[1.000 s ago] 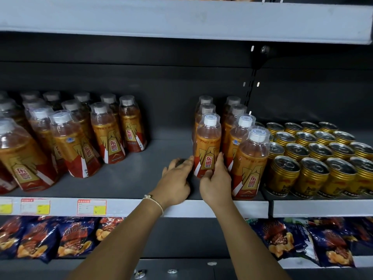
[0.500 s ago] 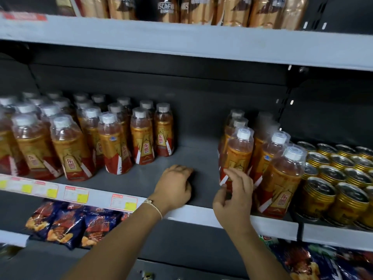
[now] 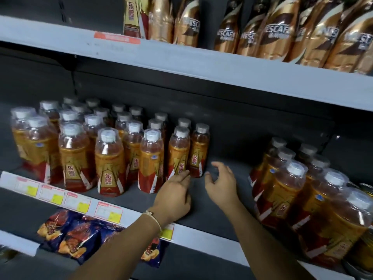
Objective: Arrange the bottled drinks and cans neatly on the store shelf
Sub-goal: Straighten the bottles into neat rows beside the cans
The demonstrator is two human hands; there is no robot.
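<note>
Both hands sit in the bare gap of the shelf [image 3: 222, 225] between two clusters of bottles. The left hand [image 3: 173, 196], fingers straight and grasping nothing, points to 1 o'clock; its fingertips [image 3: 186, 173] touch or nearly touch the base of the nearest left-cluster bottle [image 3: 178, 156], which stands upright just beside its end bottle [image 3: 198, 152] at 1 o'clock. The right hand [image 3: 221, 181] is released, fingers loosely spread, near the end bottle at its 11 o'clock. The right cluster [image 3: 282, 178] lies well apart at 3 o'clock. Likely the left hand is nearer for the next grasp.
</note>
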